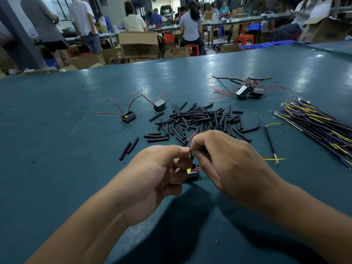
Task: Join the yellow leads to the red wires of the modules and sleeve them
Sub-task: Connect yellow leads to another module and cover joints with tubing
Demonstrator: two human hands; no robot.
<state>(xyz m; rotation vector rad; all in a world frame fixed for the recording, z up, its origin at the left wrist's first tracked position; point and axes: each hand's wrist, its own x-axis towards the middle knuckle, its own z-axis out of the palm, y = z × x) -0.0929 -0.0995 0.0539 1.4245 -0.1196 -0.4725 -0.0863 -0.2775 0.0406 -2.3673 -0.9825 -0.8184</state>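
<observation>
My left hand (162, 172) and my right hand (226, 159) meet fingertip to fingertip above the green table (57, 149). Between them they pinch a thin wire joint with a short black sleeve (185, 143) on a red wire (191, 137). A small black module (192, 173) with a yellow part hangs below the fingers, partly hidden. Which hand holds the yellow lead I cannot tell. A heap of black sleeves (200, 119) lies just beyond my hands.
Two loose modules (128, 116) (159, 105) with red and black wires lie at the left. A cluster of modules (247, 91) with leads sits far right. A bundle of black cables (314, 122) with yellow and purple leads lies at the right edge. One cable (270, 140) lies apart.
</observation>
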